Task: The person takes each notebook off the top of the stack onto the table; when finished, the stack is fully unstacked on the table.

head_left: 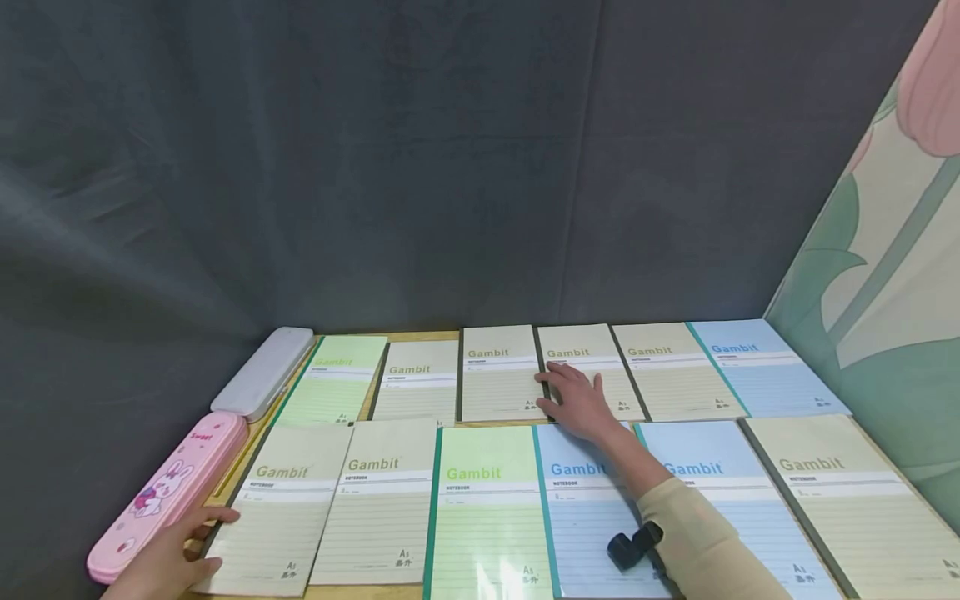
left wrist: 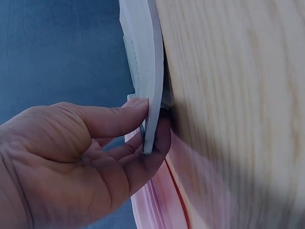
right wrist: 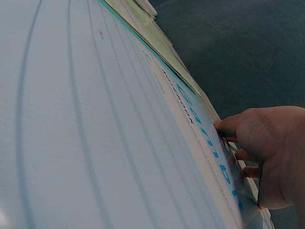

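Note:
At the near left corner my left hand [head_left: 171, 550] pinches the edge of a beige Gambit notebook [head_left: 262, 525]. The left wrist view shows thumb and fingers on both sides of the notebook's edge [left wrist: 151, 114], with its corner between them. Farther right, my right hand [head_left: 581, 404] reaches over a blue notebook [head_left: 592, 517] in the front row. Its fingers, loosely spread, lie at the dark spine of a beige notebook [head_left: 581, 340] in the back row. From the right wrist, the blue cover [right wrist: 119, 119] hides part of what the fingertips touch.
Two rows of beige, green notebooks [head_left: 487, 533] and blue ones lie on a wooden table [head_left: 367, 590]. Along the left edge are a pink rabbit pencil case [head_left: 168, 492] and a pale grey case [head_left: 262, 371]. A dark curtain [head_left: 450, 167] hangs behind; a flowered wall [head_left: 892, 292] stands right.

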`<state>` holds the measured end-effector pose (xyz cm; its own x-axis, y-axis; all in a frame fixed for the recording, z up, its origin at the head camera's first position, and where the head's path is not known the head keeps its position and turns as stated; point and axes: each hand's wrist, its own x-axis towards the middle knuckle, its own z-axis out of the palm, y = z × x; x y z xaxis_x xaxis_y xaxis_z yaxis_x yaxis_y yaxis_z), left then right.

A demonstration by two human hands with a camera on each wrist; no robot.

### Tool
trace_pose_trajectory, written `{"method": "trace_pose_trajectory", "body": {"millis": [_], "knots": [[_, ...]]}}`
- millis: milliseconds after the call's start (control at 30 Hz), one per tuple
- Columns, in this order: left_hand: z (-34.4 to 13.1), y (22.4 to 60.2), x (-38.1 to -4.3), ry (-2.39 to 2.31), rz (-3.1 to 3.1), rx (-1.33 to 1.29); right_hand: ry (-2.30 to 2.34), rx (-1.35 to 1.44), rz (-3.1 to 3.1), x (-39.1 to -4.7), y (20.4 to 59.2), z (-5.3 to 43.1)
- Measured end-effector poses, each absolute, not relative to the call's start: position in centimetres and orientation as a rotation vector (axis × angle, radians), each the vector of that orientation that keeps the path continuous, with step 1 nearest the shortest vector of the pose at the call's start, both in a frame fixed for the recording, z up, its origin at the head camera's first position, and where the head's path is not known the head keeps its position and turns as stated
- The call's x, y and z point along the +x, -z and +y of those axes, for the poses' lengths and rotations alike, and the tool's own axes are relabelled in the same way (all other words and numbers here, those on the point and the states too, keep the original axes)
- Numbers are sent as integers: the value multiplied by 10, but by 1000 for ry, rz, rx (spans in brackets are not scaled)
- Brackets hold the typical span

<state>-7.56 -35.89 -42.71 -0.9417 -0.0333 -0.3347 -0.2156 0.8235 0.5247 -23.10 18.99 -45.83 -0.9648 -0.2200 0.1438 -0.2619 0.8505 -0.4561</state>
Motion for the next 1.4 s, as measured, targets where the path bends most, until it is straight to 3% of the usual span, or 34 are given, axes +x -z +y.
{"method": "trace_pose_trajectory", "body": {"millis": [367,967,1400], "knots": [[-365,422,-76,-712,2651,-271,-732,385,-2937,-231,454,189],[-358,411,-80,-579,2788,-189,-720,385,-2938,-231,453,188],[-291,389,-95,-738,3164,310,-972,303,-2882,-233,445,190]]}}
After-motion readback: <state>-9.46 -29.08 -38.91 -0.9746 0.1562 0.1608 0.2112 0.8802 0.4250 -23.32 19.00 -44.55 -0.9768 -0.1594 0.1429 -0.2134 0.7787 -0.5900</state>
